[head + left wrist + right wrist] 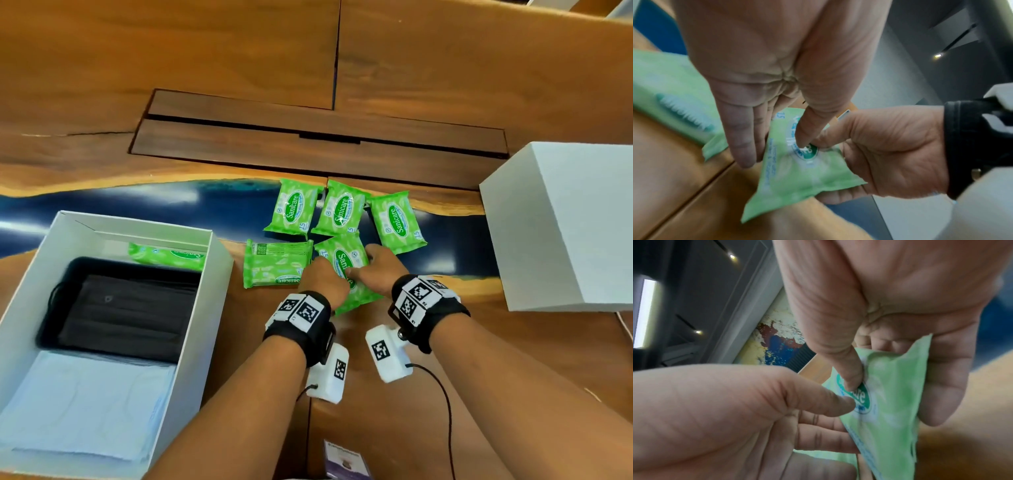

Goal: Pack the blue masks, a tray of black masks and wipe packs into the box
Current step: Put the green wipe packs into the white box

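Note:
The open white box [209, 308] stands at the left. Inside it lie blue masks [85, 404] at the near end, a black tray of black masks [126, 315] in the middle and one green wipe pack [168, 255] at the far end. Several more green packs [340, 210] lie on the table right of the box. Both hands hold one such wipe pack [342, 260] a little off the table. My left hand [330, 274] pinches its left side, thumb [803, 129] on top. My right hand [368, 265] pinches the right side, thumb [849, 369] on the label [861, 397], fingers beneath.
The white box lid [565, 222] sits upside down at the right. A face-down green pack [274, 263] lies between the held pack and the box. A dark recessed panel [308, 137] crosses the wooden table behind the packs. A small card [346, 459] lies at the near edge.

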{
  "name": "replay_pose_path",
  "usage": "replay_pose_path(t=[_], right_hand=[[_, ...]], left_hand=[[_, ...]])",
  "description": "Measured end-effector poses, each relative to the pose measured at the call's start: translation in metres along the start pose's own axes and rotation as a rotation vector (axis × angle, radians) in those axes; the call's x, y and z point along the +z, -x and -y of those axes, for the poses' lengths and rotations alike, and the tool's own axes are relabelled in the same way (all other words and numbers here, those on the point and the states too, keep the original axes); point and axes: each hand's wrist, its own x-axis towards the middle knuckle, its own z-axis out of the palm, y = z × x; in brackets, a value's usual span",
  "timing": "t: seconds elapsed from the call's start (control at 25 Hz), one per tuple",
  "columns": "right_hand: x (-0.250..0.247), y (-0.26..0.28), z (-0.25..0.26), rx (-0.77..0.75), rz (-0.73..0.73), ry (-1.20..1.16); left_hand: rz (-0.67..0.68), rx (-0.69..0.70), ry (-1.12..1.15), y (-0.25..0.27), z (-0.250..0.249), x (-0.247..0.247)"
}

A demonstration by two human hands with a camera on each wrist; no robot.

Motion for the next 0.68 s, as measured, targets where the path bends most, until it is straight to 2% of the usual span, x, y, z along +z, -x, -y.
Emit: replay_pose_path(t=[0.12,0.32,0.4,0.52,0.68], right_hand=[[-0.018,0.012,0.026,-0.136,-0.021,0.068],[-0.024,0.027,0.081,-0.284,-0.028,0.236],[-0.019,0.035,0.108,-0.37,-0.051,0.329],[-0.009,0.053,0.147,-0.459,-0.068,0.438],[0.007,0.067,0.188,-0.579,-0.074,0.446]], left_hand=[[-0.112,0.08,0.033,0.008,-0.011,-0.025],[-0.301,0.362,-0.055,0.027,-0.021,-0.1],[-0.318,0.426,-0.128,0.033,-0.019,-0.13],[-0.276,0.488,-0.339,0.045,-0.014,-0.172],[-0.254,0.48,-0.535,0.059,-0.001,-0.225]])
